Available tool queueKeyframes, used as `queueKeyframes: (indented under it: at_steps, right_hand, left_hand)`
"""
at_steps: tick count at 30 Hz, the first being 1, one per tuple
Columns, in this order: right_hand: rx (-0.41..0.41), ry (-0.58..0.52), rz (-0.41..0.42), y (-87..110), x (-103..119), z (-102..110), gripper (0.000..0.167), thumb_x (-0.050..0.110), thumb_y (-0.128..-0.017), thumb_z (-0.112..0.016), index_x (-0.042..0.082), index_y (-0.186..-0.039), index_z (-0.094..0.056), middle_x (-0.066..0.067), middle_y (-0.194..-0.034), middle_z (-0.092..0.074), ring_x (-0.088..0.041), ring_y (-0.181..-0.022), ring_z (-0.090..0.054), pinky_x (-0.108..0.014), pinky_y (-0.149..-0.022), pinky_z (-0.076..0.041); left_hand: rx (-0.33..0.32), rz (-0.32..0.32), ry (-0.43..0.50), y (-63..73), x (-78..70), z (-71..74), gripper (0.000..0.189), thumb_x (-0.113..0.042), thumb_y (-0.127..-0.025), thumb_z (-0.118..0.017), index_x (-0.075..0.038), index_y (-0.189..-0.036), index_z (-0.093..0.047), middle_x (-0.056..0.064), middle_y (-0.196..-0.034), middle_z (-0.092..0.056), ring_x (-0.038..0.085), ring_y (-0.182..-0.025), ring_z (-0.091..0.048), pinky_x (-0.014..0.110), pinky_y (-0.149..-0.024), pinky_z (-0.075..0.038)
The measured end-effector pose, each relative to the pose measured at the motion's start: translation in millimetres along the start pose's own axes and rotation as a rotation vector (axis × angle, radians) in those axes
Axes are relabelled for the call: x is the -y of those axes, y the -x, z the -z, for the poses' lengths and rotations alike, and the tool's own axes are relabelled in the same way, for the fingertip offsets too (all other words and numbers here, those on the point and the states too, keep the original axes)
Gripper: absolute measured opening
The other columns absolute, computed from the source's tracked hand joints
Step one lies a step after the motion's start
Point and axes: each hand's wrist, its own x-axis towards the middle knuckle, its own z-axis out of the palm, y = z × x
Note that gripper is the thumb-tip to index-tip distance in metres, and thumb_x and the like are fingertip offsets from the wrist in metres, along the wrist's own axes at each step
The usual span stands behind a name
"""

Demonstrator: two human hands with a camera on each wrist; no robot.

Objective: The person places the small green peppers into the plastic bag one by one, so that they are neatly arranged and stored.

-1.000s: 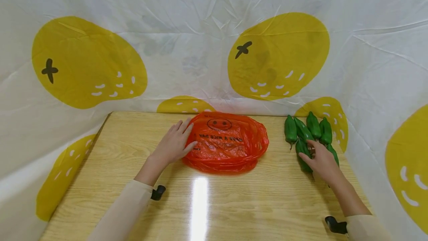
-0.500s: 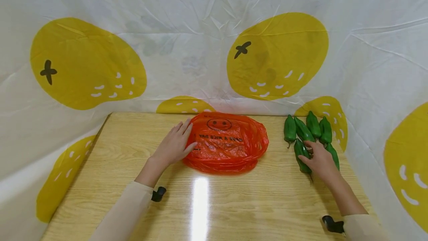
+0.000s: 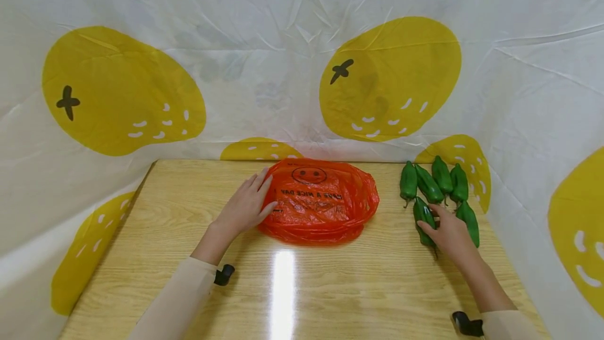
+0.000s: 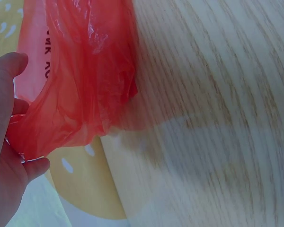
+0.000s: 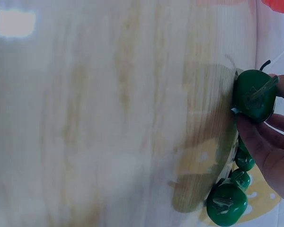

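A red translucent plastic bag [image 3: 309, 201] with a smiling face and mirrored lettering lies near the table's back edge. At its left side my left hand [image 3: 243, 201] holds the edge, the film passing between the fingers in the left wrist view. On the right, my right hand [image 3: 450, 232] grips a long green pepper [image 3: 423, 222], thumb on one side and fingers on the other. Its stem end faces the camera in the right wrist view. Several other green peppers [image 3: 441, 174] lie in a row behind it, and one pepper [image 3: 468, 224] is beside the right hand.
The wood-grain table [image 3: 354, 287] ends at a white cloth [image 3: 264, 83] printed with yellow fruit, which stands at the back and both sides. A bright light reflection shows on the tabletop in front of the bag.
My right hand and the pepper in it have shifted slightly left and towards me, apart from the peppers behind. The left hand and the bag stay almost still.
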Motion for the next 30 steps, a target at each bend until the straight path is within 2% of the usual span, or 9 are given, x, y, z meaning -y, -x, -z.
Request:
queueKeyframes:
  at_steps: [6, 11, 21, 30]
  right_hand:
    - [0.042, -0.018, -0.05, 3.0, 0, -1, 0.066, 0.03, -0.1, -0.069, -0.012, -0.145, -0.046, -0.04, -0.126, -0.061, -0.053, -0.106, -0.065, -0.058, -0.074, -0.059]
    - [0.09, -0.034, -0.084, 4.2, 1, -1, 0.071, 0.038, -0.103, -0.063, -0.012, -0.149, -0.042, -0.04, -0.133, -0.057, -0.053, -0.112, -0.063, -0.06, -0.081, -0.057]
    - [0.185, -0.07, -0.101, 2.8, 1, 4, 0.082, 0.042, -0.1, -0.067, -0.014, -0.151, -0.035, -0.043, -0.141, -0.048, -0.057, -0.12, -0.056, -0.063, -0.087, -0.055]
    - [0.204, -0.09, -0.139, 4.5, -1, 3, 0.084, 0.046, -0.101, -0.063, -0.014, -0.152, -0.034, -0.043, -0.143, -0.047, -0.057, -0.123, -0.056, -0.06, -0.087, -0.057]
  left_hand:
    - [-0.002, -0.001, 0.003, -0.7, 0.6, -3.7, 0.074, -0.039, -0.104, -0.06, 0.005, -0.158, -0.035, 0.022, -0.17, -0.021, 0.045, -0.145, -0.042, 0.052, -0.123, -0.034]
    - [-0.012, -0.014, -0.029, -0.3, 1.4, -7.3, 0.077, -0.042, -0.103, -0.06, 0.006, -0.158, -0.034, 0.023, -0.17, -0.022, 0.044, -0.144, -0.044, 0.051, -0.122, -0.035]
    - [-0.018, -0.006, -0.021, 4.8, 5.7, -12.7, 0.089, -0.043, -0.097, -0.07, 0.004, -0.16, -0.029, 0.019, -0.172, -0.019, 0.044, -0.137, -0.05, 0.05, -0.118, -0.042]
    - [-0.016, -0.011, -0.003, 5.7, 8.4, -13.0, 0.093, -0.035, -0.092, -0.079, 0.003, -0.161, -0.03, 0.017, -0.171, -0.02, 0.043, -0.131, -0.053, 0.049, -0.111, -0.049]
